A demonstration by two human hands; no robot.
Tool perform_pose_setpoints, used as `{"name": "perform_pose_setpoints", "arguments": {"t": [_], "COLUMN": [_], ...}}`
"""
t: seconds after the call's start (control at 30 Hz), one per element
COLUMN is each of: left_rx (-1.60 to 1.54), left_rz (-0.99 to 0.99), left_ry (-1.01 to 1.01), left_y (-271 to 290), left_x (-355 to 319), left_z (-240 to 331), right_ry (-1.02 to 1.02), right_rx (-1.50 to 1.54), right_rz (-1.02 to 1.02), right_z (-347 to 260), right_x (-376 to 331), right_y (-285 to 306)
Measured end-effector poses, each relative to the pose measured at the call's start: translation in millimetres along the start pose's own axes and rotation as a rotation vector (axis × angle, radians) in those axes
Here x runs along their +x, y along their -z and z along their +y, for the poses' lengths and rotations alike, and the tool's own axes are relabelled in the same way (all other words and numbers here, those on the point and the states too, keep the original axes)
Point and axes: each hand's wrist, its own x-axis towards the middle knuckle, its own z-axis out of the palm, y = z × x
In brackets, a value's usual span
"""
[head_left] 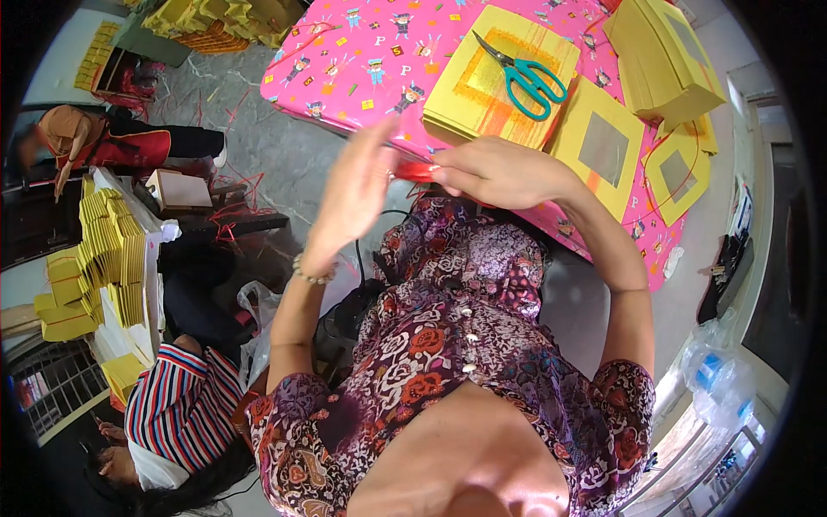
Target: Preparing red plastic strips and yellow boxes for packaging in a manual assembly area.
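At the near left edge of the pink-covered bench [362, 34], seen in the head view, the person's two hands meet over a shiny red strip [415, 171]. The right hand [504, 171] reaches in from the right, palm down, its grip narrow, with thumb and fingertips closed on the strip's right end. The left hand [355, 189] is raised on the left side of the strip, blurred, with its fingers pointing to the far side; whether its grip holds the strip cannot be told. A beaded bracelet [314, 270] circles the left wrist.

Just beyond the right hand, a pair of teal-handled scissors [531, 86] lies on a yellow paper stack [448, 102], blades toward the far left. Right of that stack lies a yellow piece with a grey square [607, 148], and at the far right of the bench stands a taller yellow pile [659, 86].

Well to the left, folded yellow papers [116, 250] are heaped up, with a person in a striped top [185, 409] on their near side. At the near right, a clear plastic bag [732, 388] sits apart from the bench.
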Motion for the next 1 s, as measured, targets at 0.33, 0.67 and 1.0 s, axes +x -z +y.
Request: {"name": "perform_pose_setpoints", "arguments": {"t": [0.33, 0.67, 1.0], "left_rx": [0.115, 0.422, -0.078], "left_rz": [0.182, 0.151, -0.07], "left_ry": [-0.105, 0.075, -0.165], "left_y": [-7, 27, -45], "left_x": [-27, -40, 0], "left_z": [-25, -93, 1], "right_ry": [0.03, -0.088, 0.024], "right_rx": [0.109, 0.089, 0.097], "right_rz": [-0.091, 0.035, 0.009], "right_z": [18, 43, 7], "right_x": [-37, -58, -8], "right_y": [28, 28, 15]}}
